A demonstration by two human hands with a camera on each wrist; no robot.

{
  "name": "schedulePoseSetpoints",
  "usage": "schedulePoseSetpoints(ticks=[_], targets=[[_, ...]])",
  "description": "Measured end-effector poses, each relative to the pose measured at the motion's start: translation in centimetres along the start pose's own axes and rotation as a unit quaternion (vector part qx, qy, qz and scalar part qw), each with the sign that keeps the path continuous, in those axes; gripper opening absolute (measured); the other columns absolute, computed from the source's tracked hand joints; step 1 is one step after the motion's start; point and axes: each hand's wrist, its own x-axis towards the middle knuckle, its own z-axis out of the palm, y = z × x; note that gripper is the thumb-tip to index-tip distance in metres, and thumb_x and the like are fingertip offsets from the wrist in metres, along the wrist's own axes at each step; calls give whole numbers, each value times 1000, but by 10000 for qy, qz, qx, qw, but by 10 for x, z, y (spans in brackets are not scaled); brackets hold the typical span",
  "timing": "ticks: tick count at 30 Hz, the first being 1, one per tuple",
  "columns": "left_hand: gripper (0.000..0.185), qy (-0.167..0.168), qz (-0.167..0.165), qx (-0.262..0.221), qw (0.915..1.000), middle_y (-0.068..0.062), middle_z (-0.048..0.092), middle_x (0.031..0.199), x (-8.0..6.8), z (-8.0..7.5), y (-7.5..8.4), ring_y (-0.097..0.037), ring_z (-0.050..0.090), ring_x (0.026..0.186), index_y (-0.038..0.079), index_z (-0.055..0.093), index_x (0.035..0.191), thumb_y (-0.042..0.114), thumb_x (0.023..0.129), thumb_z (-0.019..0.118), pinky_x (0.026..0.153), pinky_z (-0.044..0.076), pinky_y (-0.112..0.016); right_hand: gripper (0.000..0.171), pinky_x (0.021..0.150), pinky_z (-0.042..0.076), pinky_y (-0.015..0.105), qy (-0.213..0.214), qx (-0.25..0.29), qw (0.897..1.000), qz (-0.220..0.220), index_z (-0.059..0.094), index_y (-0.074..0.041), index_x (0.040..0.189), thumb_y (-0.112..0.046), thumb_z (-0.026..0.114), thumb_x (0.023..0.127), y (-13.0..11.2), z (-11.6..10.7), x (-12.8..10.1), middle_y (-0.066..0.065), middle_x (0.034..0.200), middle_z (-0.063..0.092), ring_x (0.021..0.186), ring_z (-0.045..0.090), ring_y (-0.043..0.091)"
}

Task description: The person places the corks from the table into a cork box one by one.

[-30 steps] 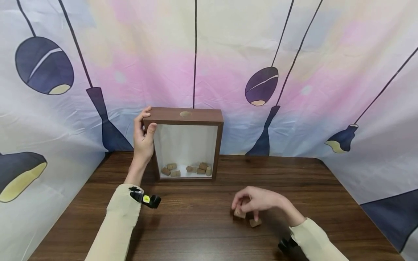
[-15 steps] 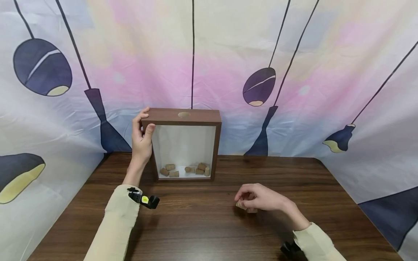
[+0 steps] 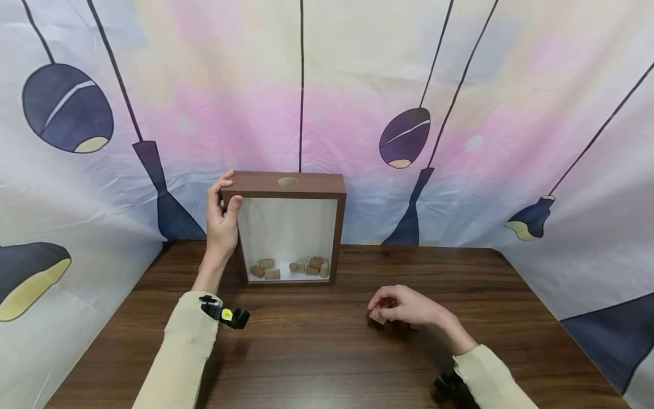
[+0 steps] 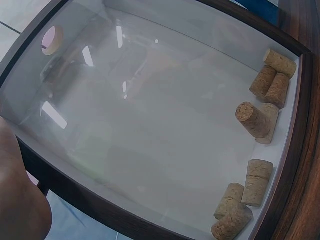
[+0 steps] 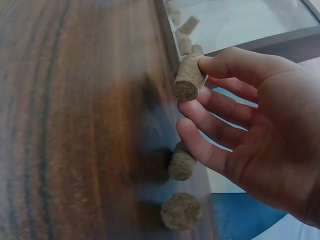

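Observation:
A brown-framed box (image 3: 340, 238) with a clear front stands upright at the back of the table. My left hand (image 3: 222, 224) grips its upper left corner, thumb on the front edge and fingers over the side and top. Several corks (image 4: 257, 182) lie inside along the bottom. To the right of the box, my right hand (image 3: 409, 307) pinches one cork (image 5: 190, 77) between thumb and fingers, just above the table. Two more corks stand close to that hand: one upright (image 5: 181, 212), another by the little finger (image 5: 181, 162). In the head view the hand mostly hides them.
A round hole (image 3: 288, 182) is in the box's top side. Behind the dark wooden table (image 3: 317, 352) hangs a cloth (image 3: 337, 113) printed with lamps. A small camera (image 3: 234, 317) is strapped to the left sleeve.
My right hand has shifted slightly toward the back of the table, the cork in its fingers. A loose cork seen below it earlier is now mostly hidden. My left hand keeps its grip.

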Motion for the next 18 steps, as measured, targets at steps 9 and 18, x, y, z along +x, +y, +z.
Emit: schedulePoseSetpoints(ticks=[9, 18], targets=[[47, 15, 1, -1, 10000, -24, 35, 154, -1, 0, 2, -14, 41, 135, -10, 37, 129, 24, 103, 53, 96, 36, -23, 17, 76, 55, 29, 933, -209, 9927, -737, 69, -19, 115, -24, 64, 99, -34, -25, 5, -3, 105, 71, 88, 68, 13], [48, 16, 6, -12, 10000, -25, 35, 154, 0, 0, 1, -17, 38, 139, -11, 38, 129, 25, 102, 54, 98, 35, -23, 15, 76, 53, 26, 1790, -586, 9706, -1495, 71, -20, 111, -20, 66, 98, -82, -53, 19, -5, 101, 69, 88, 66, 11]])
